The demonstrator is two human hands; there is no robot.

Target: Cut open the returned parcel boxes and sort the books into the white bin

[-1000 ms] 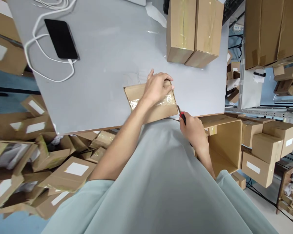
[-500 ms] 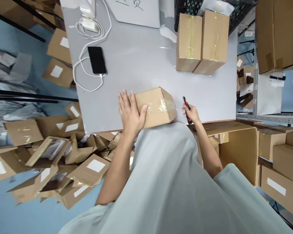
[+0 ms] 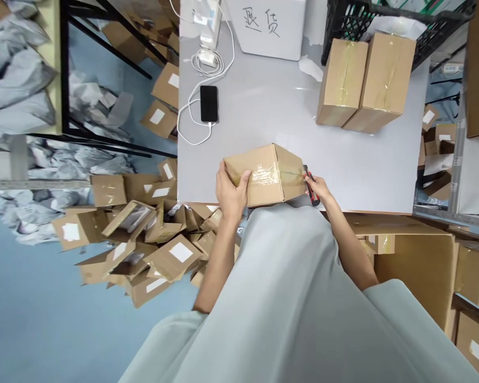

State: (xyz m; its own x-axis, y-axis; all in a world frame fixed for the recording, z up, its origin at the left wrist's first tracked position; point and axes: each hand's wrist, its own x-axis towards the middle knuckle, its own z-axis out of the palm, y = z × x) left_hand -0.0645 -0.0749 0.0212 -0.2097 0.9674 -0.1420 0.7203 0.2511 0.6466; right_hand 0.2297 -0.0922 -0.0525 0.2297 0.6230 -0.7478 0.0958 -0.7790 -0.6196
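On the tabletop [image 3: 263, 101], the box [image 3: 261, 167] sits at the near edge, left of centre, probably for easy reach. The left hand [image 3: 231, 194] grips its left end, thumb spread from fingers, seemingly bracing it. The right hand [image 3: 319, 188] pinches a knife [image 3: 313, 192] beside the taped right end; I cannot tell whether its blade touches.

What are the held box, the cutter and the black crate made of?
Box: matte cardboard, from plain brown folded sides; shiny tape, likely plastic. Cutter: probably smooth plastic, from its red and black casing. Crate: likely dull moulded plastic, given its black lattice walls.
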